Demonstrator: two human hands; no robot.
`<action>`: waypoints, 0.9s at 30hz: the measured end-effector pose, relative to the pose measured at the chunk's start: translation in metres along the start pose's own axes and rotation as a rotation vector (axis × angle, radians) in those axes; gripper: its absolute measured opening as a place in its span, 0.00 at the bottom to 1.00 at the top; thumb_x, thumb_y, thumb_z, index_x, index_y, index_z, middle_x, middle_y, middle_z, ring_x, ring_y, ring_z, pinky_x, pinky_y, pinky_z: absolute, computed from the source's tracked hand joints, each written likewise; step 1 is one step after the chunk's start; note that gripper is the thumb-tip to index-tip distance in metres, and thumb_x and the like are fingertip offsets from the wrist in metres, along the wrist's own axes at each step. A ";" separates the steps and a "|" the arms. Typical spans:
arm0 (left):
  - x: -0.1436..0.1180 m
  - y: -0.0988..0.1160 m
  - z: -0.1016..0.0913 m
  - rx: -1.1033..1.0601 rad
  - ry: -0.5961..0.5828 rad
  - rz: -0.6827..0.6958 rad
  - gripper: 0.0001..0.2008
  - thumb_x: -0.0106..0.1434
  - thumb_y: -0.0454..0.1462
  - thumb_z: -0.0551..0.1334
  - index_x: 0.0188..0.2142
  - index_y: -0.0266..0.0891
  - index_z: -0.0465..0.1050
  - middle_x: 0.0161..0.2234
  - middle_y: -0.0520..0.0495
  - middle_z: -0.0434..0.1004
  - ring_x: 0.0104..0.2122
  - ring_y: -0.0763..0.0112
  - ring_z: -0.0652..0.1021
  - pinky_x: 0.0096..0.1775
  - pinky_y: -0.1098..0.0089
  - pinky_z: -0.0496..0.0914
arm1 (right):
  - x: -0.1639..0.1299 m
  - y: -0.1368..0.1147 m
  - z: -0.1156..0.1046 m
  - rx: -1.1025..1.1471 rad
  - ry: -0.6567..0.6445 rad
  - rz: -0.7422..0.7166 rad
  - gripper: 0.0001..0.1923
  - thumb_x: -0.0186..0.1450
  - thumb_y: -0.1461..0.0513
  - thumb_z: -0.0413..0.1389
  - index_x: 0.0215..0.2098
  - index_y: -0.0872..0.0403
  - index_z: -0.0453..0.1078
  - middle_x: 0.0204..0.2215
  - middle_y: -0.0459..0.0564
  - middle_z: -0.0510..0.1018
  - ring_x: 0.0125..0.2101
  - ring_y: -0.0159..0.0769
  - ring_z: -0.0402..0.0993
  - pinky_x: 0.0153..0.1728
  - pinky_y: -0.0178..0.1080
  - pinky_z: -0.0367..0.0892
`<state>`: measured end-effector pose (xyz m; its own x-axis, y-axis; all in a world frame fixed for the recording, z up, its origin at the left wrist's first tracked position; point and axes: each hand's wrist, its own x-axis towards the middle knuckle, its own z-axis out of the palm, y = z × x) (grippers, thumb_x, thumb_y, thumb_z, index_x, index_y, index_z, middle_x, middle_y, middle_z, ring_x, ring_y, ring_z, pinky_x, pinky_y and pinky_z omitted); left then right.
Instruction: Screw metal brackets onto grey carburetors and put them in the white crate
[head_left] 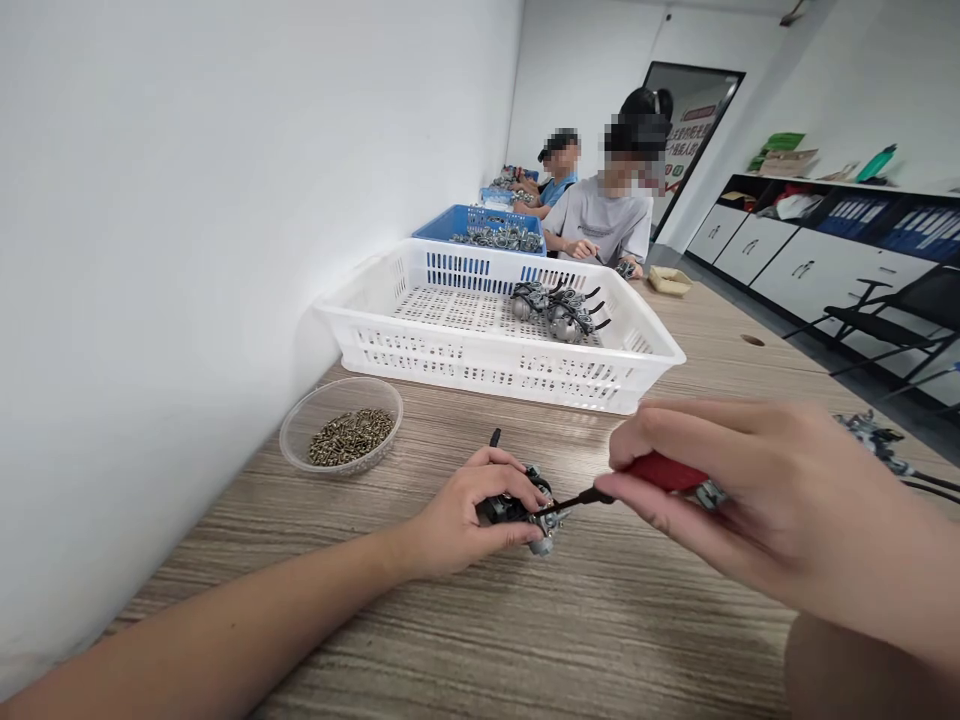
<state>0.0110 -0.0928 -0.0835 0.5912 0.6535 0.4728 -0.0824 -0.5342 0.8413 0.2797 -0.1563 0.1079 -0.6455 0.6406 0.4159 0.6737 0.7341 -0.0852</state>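
Observation:
My left hand [469,510] is closed around a small grey and black metal part, which looks like a carburetor [543,545], and steadies it on the wooden table. A short black tube sticks up behind my fingers. In my right hand [757,490] is a screwdriver [667,473] with a red handle and a dark shaft. Its shaft slants down to the left and the tip meets the part beside my left fingertips. The exact contact point is too small to make out. My right hand is slightly smeared by motion.
A clear round bowl [289,440] of small brass-coloured screws stands at left by the wall. Behind it is a white perforated basket [480,365] with several similar parts, then a blue basket [442,222]. More parts [874,440] lie at right. Two people sit farther back.

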 end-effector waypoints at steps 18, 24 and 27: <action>-0.001 0.000 0.002 0.024 0.009 0.017 0.10 0.71 0.42 0.79 0.42 0.44 0.82 0.50 0.43 0.93 0.58 0.56 0.82 0.67 0.50 0.70 | -0.009 0.001 -0.003 0.012 -0.117 0.169 0.11 0.79 0.53 0.62 0.56 0.47 0.73 0.41 0.51 0.85 0.28 0.41 0.79 0.26 0.42 0.69; -0.001 -0.002 0.002 0.018 0.018 0.008 0.09 0.71 0.42 0.79 0.43 0.45 0.83 0.50 0.43 0.93 0.59 0.55 0.80 0.66 0.52 0.69 | -0.008 -0.002 -0.014 0.219 -0.227 0.123 0.06 0.82 0.63 0.54 0.54 0.47 0.70 0.47 0.55 0.84 0.39 0.45 0.83 0.36 0.44 0.77; -0.001 -0.004 0.002 0.011 0.017 0.031 0.09 0.70 0.40 0.80 0.44 0.45 0.83 0.50 0.45 0.93 0.57 0.57 0.80 0.65 0.54 0.69 | -0.001 0.001 -0.005 0.133 -0.169 0.106 0.06 0.84 0.56 0.56 0.52 0.47 0.72 0.39 0.50 0.83 0.32 0.41 0.79 0.31 0.43 0.70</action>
<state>0.0127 -0.0926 -0.0875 0.5748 0.6455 0.5030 -0.0915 -0.5601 0.8233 0.2829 -0.1578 0.1118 -0.6324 0.7358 0.2421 0.6944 0.6770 -0.2438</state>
